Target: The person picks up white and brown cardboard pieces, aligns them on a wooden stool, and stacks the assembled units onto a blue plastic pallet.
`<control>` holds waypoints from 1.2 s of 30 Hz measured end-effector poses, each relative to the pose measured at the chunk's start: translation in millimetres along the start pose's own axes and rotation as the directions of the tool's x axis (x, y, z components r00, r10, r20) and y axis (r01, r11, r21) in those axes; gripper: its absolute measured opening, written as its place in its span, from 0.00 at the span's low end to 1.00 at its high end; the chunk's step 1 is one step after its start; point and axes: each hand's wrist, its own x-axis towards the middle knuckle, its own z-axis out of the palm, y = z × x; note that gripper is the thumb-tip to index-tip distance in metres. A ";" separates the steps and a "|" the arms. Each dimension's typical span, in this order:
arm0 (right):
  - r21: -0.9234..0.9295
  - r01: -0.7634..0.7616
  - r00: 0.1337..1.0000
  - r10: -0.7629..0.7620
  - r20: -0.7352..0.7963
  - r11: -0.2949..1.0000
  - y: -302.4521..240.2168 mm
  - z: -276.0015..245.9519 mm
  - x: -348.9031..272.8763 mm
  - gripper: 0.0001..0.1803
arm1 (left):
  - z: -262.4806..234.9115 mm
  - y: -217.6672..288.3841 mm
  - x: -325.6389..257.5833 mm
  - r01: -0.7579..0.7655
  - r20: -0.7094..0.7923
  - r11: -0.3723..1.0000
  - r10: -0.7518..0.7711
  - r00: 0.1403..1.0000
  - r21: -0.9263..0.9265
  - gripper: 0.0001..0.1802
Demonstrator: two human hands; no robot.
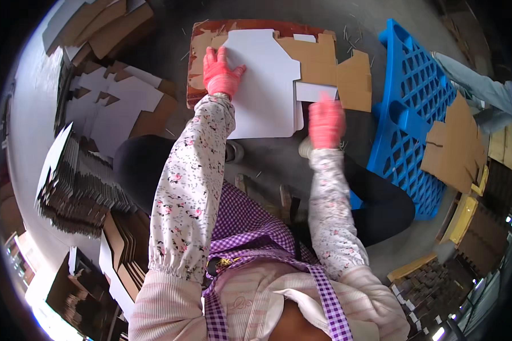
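At upper middle, the left hand (223,74) lies on white card (264,88), fingers (211,57) wide, but the right hand (326,122) nearby has fingers too blurry to tell.

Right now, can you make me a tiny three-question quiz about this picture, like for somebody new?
1. True or false: the left hand is touching the big white sheet.
2. What colour is the pallet? A red, B blue, C green.
3. Which gloved hand looks blurry?

Key: 1. True. 2. B, blue. 3. The right hand.
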 end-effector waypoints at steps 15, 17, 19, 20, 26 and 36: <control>-0.278 -0.113 0.935 0.197 0.295 0.954 -18.6 14.1 45.3 0.39 | -0.4 12.2 1.1 -0.041 0.024 0.999 0.041 0.999 0.018 0.38; -0.358 -0.139 0.922 0.252 0.294 0.923 -28.2 21.8 49.4 0.39 | -0.5 12.5 -0.6 -0.040 0.028 0.998 0.039 0.999 0.046 0.37; -0.468 -0.160 0.894 0.328 0.305 0.869 -30.6 23.0 53.9 0.40 | -0.7 10.9 0.2 -0.038 0.015 0.998 0.037 0.999 0.047 0.37; -0.472 -0.157 0.893 0.328 0.307 0.867 -30.2 21.8 55.4 0.40 | -1.3 10.9 0.1 -0.043 0.007 0.998 0.043 0.999 0.044 0.37; -0.496 -0.227 0.839 0.427 0.338 0.838 -35.7 20.6 63.7 0.44 | -2.5 9.3 2.2 -0.057 -0.047 0.998 0.058 0.997 0.030 0.36; -0.652 -0.166 0.760 0.517 0.394 0.740 -36.6 15.3 77.4 0.51 | -7.3 17.0 -1.4 -0.048 0.021 0.981 0.044 0.999 0.187 0.36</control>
